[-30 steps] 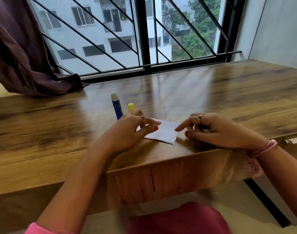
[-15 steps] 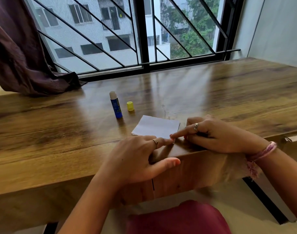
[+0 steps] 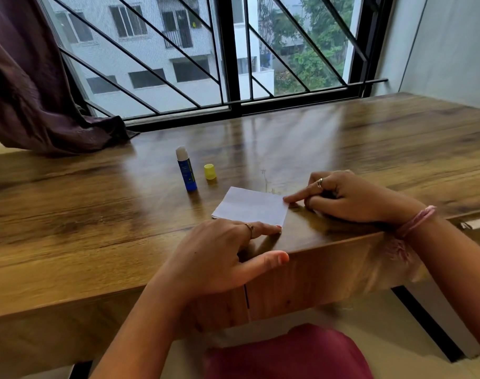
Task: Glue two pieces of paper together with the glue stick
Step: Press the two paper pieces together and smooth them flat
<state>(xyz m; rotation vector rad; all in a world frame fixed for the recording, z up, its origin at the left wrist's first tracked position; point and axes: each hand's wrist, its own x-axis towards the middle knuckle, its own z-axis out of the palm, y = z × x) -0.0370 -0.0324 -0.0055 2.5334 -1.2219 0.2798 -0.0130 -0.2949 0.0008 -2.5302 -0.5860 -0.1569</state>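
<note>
Both hands, left (image 3: 219, 253) and right (image 3: 350, 198), press straight fingertips on the white square paper (image 3: 251, 206); rubbing firmly along its edges should seal it.

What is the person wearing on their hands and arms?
The left hand has a thin gold-coloured ring on one finger. The right hand has a silvery ring on a finger. Around the right wrist there is a pink thread band with a fluffy tassel hanging down. Both forearms are bare, with no sleeves showing.
</note>
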